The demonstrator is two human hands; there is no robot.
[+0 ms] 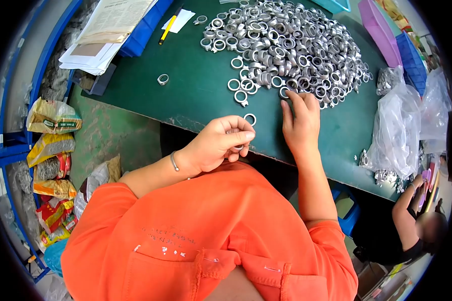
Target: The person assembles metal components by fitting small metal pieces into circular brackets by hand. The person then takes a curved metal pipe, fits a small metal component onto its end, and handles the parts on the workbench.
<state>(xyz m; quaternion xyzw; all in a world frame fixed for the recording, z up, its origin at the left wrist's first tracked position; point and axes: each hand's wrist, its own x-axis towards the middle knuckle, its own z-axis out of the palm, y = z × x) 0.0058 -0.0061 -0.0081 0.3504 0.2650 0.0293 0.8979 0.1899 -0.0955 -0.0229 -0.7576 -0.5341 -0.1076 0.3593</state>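
Currently, left hand (pixel 221 142): fingers curled closed, thumb pressed over a held ring (pixel 239 147), mostly hidden by the grip. Right hand (pixel 302 123): thumb and forefinger a little apart, tips at an edge ring (pixel 284 92) on the near side of the heap; cannot tell whether they pinch it or only touch it.

Just beyond the left fingers, a loose ring (pixel 250 119) lies near the desk edge. Farther out, the heap (pixel 291 47) of grey metal rings covers much of the far part of the green desk (pixel 130 95), with several stragglers along its near side. One lone ring (pixel 163 79) sits well apart, to the left.

Progress, as judged: one piece in hand; heap large, so most rings appear unhandled. No sorted group identifiable; whether the two separate rings are finished or strays, cannot tell.

Outer area: yellow marker (pixel 167 30) on the desk's far left; clear plastic bag (pixel 397 123) at right, small metal pieces (pixel 386 177) beside it; another person (pixel 404 220) beyond.
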